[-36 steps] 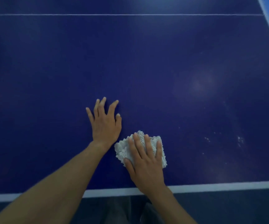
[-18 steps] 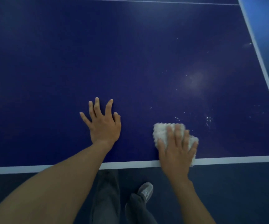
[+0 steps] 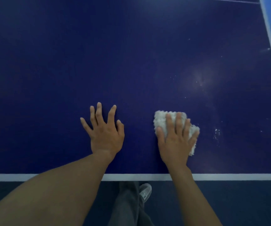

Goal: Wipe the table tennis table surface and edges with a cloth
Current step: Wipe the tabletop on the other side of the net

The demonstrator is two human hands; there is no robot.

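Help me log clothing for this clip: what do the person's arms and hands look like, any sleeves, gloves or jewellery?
The left forearm and right forearm are bare to the frame's edge, no sleeve in view. The left hand and right hand wear no gloves; no ring, watch or bracelet shows. Below are grey trousers and a light shoe.

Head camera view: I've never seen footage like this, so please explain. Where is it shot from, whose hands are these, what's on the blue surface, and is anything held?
No machine here: a person wears one camera on the head, looking down at their own bare hands. The blue surface is a table tennis table, with a white line along its near edge. The left hand lies flat on it, fingers spread, holding nothing. The right hand presses a fluffy white cloth onto the table with straight fingers. White specks lie right of the cloth. Below the edge are a trouser leg and a shoe.
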